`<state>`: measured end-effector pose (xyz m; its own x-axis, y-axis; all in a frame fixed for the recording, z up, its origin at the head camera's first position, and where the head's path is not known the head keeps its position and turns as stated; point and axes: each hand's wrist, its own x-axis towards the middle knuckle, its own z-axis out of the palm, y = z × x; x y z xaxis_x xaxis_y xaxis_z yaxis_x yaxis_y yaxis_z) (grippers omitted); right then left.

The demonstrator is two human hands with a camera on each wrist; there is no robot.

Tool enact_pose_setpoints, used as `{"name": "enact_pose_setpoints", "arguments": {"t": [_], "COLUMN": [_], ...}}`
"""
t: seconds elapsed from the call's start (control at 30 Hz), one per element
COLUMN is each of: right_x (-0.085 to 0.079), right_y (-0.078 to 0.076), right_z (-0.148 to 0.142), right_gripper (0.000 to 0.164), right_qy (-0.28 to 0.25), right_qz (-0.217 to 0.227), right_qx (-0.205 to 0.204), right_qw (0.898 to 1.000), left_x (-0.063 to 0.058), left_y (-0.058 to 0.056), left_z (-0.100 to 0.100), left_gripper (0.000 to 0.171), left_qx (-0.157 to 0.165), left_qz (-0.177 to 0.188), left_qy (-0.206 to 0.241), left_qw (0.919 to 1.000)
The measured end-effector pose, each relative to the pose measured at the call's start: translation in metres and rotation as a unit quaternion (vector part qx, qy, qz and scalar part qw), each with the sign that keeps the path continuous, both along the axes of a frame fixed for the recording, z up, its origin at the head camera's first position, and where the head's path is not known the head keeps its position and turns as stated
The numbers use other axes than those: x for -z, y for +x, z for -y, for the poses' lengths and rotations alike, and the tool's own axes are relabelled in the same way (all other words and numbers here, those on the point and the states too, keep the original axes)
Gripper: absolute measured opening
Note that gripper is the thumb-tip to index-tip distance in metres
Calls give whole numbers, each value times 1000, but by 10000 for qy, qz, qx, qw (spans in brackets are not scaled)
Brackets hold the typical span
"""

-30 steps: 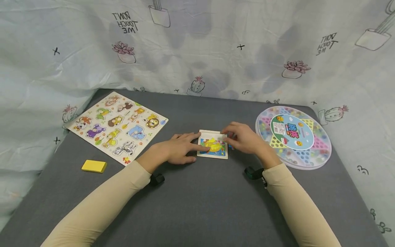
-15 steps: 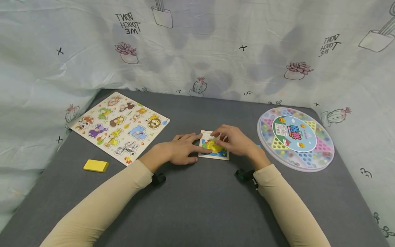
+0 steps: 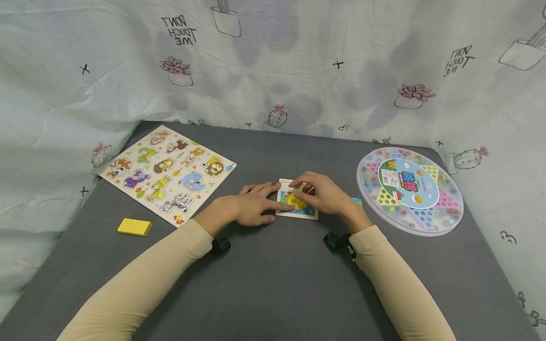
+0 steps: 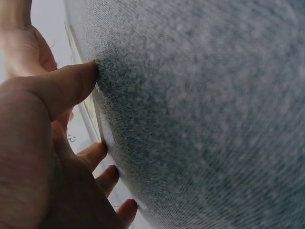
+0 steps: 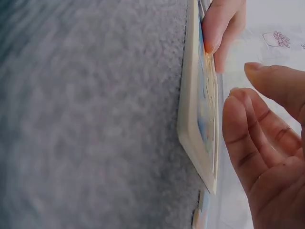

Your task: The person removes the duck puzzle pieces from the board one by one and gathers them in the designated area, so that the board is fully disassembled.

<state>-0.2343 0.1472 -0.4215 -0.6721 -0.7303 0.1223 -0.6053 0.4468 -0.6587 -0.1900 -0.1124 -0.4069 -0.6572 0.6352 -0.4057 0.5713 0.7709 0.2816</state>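
Note:
A small jigsaw puzzle in a pale wooden tray (image 3: pixel 304 214) lies flat on the grey table, showing a yellow figure over blue; its upper part is bare and pale. My left hand (image 3: pixel 251 208) rests flat at the tray's left side, fingers spread, one finger lying across the picture. My right hand (image 3: pixel 326 194) hovers over the tray's upper right with fingers loosely bent. From the right wrist camera, its thumb (image 5: pixel 274 81) and fingers stand apart just off the puzzle face, nothing showing between them. A blue-green puzzle piece (image 3: pixel 357 202) lies under the right wrist.
An animal peg board (image 3: pixel 181 163) lies at back left, with a yellow block (image 3: pixel 134 227) in front of it. On the right is a round clear case (image 3: pixel 448 215) of Chinese checkers. A printed cloth (image 3: pixel 307 90) hangs behind the table.
My right hand has moved left from the tray's right edge to over its upper part, exposing the loose piece beside the wrist. My left hand has stayed in place on the puzzle.

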Motion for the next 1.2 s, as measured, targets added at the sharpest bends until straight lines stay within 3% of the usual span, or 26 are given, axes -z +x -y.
{"name": "enact_pose_setpoints", "arguments": {"t": [0.2,0.5,1.2], "right_x": [3,1,-2], "right_y": [-1,1,-1], "right_z": [3,7,13], "right_gripper": [27,38,32], "right_qy": [-84,260,734], "right_qz": [373,725,842], "right_qx": [-35,-143,-191], "right_qw": [9993,9969,9936], "left_x": [1,3,5], "left_y": [0,-1,-3], "left_z": [1,3,6], "left_gripper": [53,53,53], "left_qx": [34,48,135], "left_qz": [44,107,112], "left_qy": [32,116,286], "left_qw": [10000,9999,9994]}}
